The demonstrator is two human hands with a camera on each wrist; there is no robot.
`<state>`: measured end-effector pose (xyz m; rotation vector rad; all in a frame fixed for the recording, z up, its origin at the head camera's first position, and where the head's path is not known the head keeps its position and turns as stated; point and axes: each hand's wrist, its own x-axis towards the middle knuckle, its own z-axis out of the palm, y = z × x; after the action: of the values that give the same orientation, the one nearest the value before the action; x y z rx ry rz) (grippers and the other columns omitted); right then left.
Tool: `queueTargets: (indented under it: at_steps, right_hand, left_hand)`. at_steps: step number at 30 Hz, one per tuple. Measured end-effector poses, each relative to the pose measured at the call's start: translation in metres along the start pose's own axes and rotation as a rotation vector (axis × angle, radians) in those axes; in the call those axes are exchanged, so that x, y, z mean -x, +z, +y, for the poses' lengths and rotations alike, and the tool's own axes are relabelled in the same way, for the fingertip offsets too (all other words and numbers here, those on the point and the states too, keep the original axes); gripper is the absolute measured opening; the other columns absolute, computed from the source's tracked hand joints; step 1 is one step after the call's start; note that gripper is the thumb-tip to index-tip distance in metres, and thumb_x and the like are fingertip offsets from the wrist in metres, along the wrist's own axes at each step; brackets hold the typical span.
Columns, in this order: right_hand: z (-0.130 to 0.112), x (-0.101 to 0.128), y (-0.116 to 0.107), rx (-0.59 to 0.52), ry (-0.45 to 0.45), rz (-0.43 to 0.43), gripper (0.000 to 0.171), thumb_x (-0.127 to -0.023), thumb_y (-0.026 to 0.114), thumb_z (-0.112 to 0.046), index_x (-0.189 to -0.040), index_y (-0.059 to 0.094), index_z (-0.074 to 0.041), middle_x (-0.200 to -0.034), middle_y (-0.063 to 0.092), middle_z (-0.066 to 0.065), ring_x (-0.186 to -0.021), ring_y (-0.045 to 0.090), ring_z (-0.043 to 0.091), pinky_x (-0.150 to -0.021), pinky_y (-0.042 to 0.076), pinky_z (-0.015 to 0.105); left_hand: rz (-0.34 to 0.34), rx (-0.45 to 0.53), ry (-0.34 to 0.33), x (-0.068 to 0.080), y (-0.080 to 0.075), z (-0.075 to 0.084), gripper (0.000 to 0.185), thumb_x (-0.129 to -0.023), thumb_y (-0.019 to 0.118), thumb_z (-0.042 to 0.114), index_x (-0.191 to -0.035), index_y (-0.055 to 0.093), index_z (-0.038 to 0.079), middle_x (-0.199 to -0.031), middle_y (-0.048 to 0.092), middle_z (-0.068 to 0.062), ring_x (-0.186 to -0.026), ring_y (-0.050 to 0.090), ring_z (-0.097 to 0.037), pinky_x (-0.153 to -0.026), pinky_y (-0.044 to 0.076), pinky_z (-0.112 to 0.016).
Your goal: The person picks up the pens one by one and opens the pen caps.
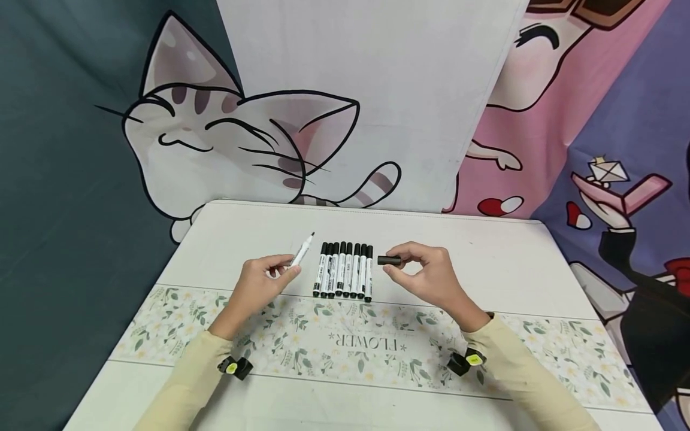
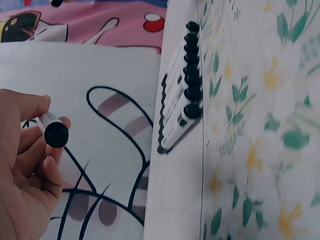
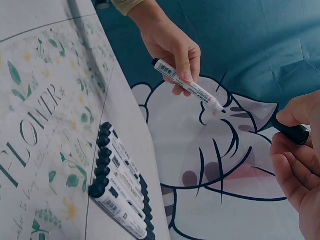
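While left hand (image 1: 262, 276) pinches uncapped marker (image 1: 300, 251) and right hand (image 1: 426, 272) pinches its cap (image 1: 389, 260) above mid-bench (image 1: 485, 251), apart from each other, seems one marker opened, eight capped markers (image 1: 344, 270) left untouched between.

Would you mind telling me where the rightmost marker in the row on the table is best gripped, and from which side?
Grip the rightmost marker at mid-barrel, coming from above and from its free right side. Its left side lies tight against the row of markers, so only the top and right are exposed. The right hand, holding the cap, is nearest.
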<state>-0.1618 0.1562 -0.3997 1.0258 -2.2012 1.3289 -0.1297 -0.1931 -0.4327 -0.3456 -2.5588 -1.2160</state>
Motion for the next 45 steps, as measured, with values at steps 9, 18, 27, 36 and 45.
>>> queueTargets:
  at_steps: [9, 18, 27, 36, 45]
  right_hand:
    - [0.012, 0.004, -0.009, 0.009, 0.042, 0.020, 0.026, -0.079, 0.084, 0.002, -0.100, 0.077, -0.011, -0.088, 0.077, 0.002, -0.073, 0.068, 0.007, -0.070, 0.056, 0.021]
    - [0.021, 0.008, -0.023, 0.046, 0.132, 0.043, 0.023, -0.085, 0.081, 0.001, -0.105, 0.075, -0.010, -0.088, 0.078, 0.001, -0.072, 0.064, 0.006, -0.067, 0.053, 0.020]
    - [0.029, 0.013, -0.038, 0.082, 0.260, 0.089, 0.016, -0.094, 0.073, -0.004, -0.109, 0.072, -0.008, -0.098, 0.078, 0.006, -0.085, 0.066, -0.003, -0.071, 0.051, 0.015]
    - [0.042, 0.020, -0.051, 0.100, 0.398, 0.225, 0.018, -0.093, 0.074, -0.002, -0.110, 0.075, 0.001, -0.099, 0.069, 0.014, -0.089, 0.061, -0.002, -0.072, 0.049, 0.014]
    - [0.053, 0.024, -0.066, 0.086, 0.513, 0.252, 0.025, -0.093, 0.078, -0.021, -0.114, 0.078, -0.007, -0.097, 0.071, -0.005, -0.088, 0.063, 0.002, -0.069, 0.050, 0.014]
  left_hand:
    - [0.045, -0.004, -0.065, -0.012, -0.015, -0.022, 0.031, -0.091, 0.080, 0.018, -0.115, 0.075, 0.000, -0.093, 0.070, -0.007, -0.077, 0.062, -0.015, -0.066, 0.052, -0.020]
    - [0.062, 0.002, -0.168, -0.017, -0.031, -0.049, 0.034, -0.098, 0.072, 0.031, -0.120, 0.071, 0.005, -0.096, 0.072, -0.007, -0.080, 0.063, -0.014, -0.061, 0.053, -0.021]
    - [0.099, -0.043, -0.268, -0.024, -0.040, -0.078, 0.043, -0.099, 0.068, 0.040, -0.124, 0.071, 0.006, -0.104, 0.073, -0.011, -0.083, 0.064, -0.012, -0.061, 0.055, -0.022]
    - [0.102, -0.053, -0.386, -0.028, -0.044, -0.101, 0.044, -0.099, 0.067, 0.039, -0.126, 0.071, 0.004, -0.107, 0.072, -0.014, -0.086, 0.065, -0.017, -0.063, 0.055, -0.023]
    - [0.067, -0.093, -0.426, -0.031, -0.043, -0.120, 0.043, -0.100, 0.067, 0.035, -0.125, 0.070, 0.000, -0.107, 0.072, -0.017, -0.091, 0.067, -0.026, -0.065, 0.054, -0.025]
